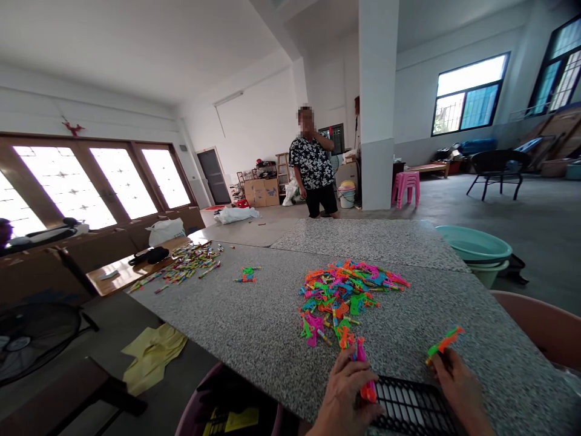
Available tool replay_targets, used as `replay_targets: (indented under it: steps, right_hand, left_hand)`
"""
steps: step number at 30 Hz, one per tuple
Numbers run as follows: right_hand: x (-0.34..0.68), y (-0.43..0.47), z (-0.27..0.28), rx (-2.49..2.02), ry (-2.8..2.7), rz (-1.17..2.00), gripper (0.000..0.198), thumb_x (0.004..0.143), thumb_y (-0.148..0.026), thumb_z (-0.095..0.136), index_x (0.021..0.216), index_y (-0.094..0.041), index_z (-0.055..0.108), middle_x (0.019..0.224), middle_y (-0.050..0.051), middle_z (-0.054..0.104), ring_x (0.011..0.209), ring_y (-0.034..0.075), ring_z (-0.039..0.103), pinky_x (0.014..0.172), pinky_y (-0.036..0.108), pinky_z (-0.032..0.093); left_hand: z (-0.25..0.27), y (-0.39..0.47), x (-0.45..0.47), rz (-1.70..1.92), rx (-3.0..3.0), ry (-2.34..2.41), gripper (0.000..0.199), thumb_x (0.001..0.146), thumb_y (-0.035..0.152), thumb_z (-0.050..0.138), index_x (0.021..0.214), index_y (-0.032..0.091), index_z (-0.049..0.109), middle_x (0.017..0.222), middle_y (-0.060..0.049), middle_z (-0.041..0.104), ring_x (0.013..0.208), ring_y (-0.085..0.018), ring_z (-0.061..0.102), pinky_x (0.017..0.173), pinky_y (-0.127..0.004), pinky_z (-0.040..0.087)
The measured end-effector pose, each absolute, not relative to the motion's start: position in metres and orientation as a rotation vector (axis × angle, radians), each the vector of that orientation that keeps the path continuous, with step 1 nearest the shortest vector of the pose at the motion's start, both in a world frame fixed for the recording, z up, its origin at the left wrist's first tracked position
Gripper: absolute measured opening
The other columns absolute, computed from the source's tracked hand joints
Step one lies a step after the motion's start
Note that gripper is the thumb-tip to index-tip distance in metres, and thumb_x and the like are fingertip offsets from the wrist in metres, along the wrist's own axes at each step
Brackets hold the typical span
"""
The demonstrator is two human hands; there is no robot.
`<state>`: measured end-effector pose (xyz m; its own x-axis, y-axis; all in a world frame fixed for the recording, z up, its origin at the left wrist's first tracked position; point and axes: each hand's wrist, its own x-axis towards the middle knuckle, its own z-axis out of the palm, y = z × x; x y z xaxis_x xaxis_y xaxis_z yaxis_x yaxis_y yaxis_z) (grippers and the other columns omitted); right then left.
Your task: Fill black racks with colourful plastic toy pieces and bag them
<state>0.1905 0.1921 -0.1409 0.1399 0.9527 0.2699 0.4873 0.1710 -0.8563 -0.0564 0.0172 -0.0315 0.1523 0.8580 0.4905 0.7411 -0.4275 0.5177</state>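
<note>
My left hand (338,390) is closed around small plastic toy guns at the left end of a black slotted rack (408,399). A pink toy gun (368,387) shows between its fingers, and an orange tip sticks up near its knuckles. Off the rack's right side, my right hand (460,384) pinches a green and orange toy gun (445,343), tilted with its orange end up and to the right. Beyond the left hand lies a heap of toy guns (349,284) in pink, green, orange and blue. My palms are hidden.
A pile of small colourful tubes (190,260) covers the speckled stone table's (254,321) far left, with a few toy pieces (247,274) nearer. A person (313,160) stands beyond the table. Basins (474,242) are at the right; a purple tub (195,412) sits below the front edge.
</note>
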Motion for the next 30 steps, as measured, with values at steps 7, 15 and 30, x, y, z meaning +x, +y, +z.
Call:
replay_targets:
  steps: [7,15,30]
  right_hand:
    - [0.189,0.192,-0.144,-1.421,-1.497,0.691,0.041,0.074,-0.062,0.047,0.085,-0.024,0.056,0.072,0.009,0.070,0.066,0.034,0.068,0.058,0.042,0.050]
    - [0.191,0.191,-0.142,-1.464,-1.504,0.704,0.043,0.073,-0.063,0.045,0.086,-0.023,0.055,0.072,0.009,0.070,0.066,0.033,0.068,0.060,0.041,0.049]
    - [0.189,0.193,-0.139,-1.487,-1.516,0.719,0.042,0.068,-0.065,0.046,0.078,-0.025,0.056,0.070,0.010,0.070,0.065,0.036,0.067,0.059,0.045,0.051]
  left_hand:
    - [-0.048,0.025,-0.065,1.270,2.365,1.503,0.052,0.076,0.052,0.073,0.118,0.022,0.063,0.113,-0.013,0.068,0.130,-0.034,0.048,0.101,-0.054,0.047]
    - [-0.038,0.020,-0.058,1.281,2.311,1.524,0.049,0.079,0.053,0.070,0.116,0.022,0.065,0.112,-0.014,0.068,0.129,-0.034,0.049,0.102,-0.053,0.046]
    - [-0.045,0.022,-0.059,1.319,2.335,1.501,0.051,0.075,0.050,0.075,0.117,0.023,0.066,0.110,-0.012,0.069,0.125,-0.033,0.052,0.103,-0.051,0.045]
